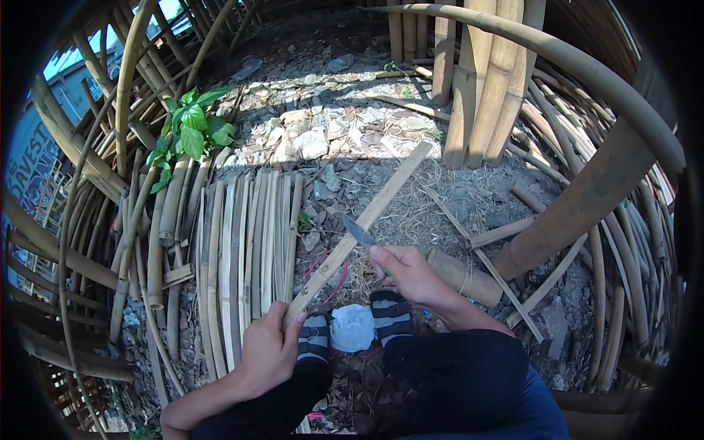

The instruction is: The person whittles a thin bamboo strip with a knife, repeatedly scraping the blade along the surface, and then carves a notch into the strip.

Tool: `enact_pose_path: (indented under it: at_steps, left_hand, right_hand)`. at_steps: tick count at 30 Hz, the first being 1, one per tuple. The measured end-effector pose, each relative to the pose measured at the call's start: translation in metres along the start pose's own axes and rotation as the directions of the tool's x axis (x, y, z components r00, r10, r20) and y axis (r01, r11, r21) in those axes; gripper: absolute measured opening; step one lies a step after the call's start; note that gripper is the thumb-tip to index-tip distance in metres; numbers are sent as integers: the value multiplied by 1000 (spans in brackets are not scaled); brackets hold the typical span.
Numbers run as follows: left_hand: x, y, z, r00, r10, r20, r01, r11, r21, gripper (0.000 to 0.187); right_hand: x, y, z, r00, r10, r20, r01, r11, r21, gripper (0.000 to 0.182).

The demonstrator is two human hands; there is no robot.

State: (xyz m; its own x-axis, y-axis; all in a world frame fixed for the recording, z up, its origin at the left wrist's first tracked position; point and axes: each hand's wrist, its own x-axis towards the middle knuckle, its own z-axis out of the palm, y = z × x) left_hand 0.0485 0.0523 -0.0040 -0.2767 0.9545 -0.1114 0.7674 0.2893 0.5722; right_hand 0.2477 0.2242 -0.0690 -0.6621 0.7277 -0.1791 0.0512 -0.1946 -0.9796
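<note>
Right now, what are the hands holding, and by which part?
Left hand: bamboo strip, by its near end. Right hand: knife, apparently by its handle, mostly hidden.

Hard sunlight lands ahead of me in a bright band across the rubble [315,136], striped by shadows and nearly washed out on the palest stones, while my left hand [268,343], my right hand [411,275] and the bamboo strip [381,202] sit in softer, cool shade. Glare shows through the poles [132,66] at upper left, and my dark trousers [462,381] lose most of their detail. I see the middle fairly crisply, but the wide lens bows the poles towards the edges, where black vignetting swallows the corners.
</note>
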Motion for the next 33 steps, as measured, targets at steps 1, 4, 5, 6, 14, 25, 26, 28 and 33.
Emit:
enact_pose_path:
  at_steps: [1, 4, 5, 6, 14, 25, 26, 28, 33]
  left_hand:
    - [0, -1, 1, 1000, 8, -5, -8, 1000, 9, 26]
    - [2, -9, 10, 999, 49, -11, -49, 999, 11, 26]
    - [2, -9, 11, 999, 50, -13, -50, 999, 12, 26]
    - [1, -9, 11, 999, 46, -8, -46, 999, -7, 26]
    - [3, -1, 2, 998, 53, -20, -53, 998, -21, 25]
    - [4, -10, 13, 998, 44, 48, -45, 999, 15, 26]
    - [5, -10, 12, 998, 45, 49, -46, 999, 17, 26]
    - [4, -8, 11, 998, 38, 43, -37, 999, -5, 26]
    - [1, -7, 7, 999, 5, 52, -6, 1000, 22, 26]
  right_hand:
    - [0, 0, -3, 1000, -18, -18, 18, 1000, -2, 47]
    - [-3, 5, 5, 959, -8, 282, 26, 998, -58, 46]
    - [-3, 5, 5, 959, -10, 282, 28, 998, -58, 46]
    - [-2, 5, 6, 954, 10, 301, 14, 997, -75, 46]
    - [-4, -8, 5, 999, -28, 45, 33, 993, -113, 47]
    - [-2, 18, 1, 955, 62, 289, -30, 993, -112, 48]
    - [1, 19, -2, 956, 60, 288, -29, 994, -110, 48]
    - [4, 24, -9, 980, 3, 197, 12, 997, -76, 48]
    - [13, 15, -40, 992, -80, -98, 78, 997, -26, 47]
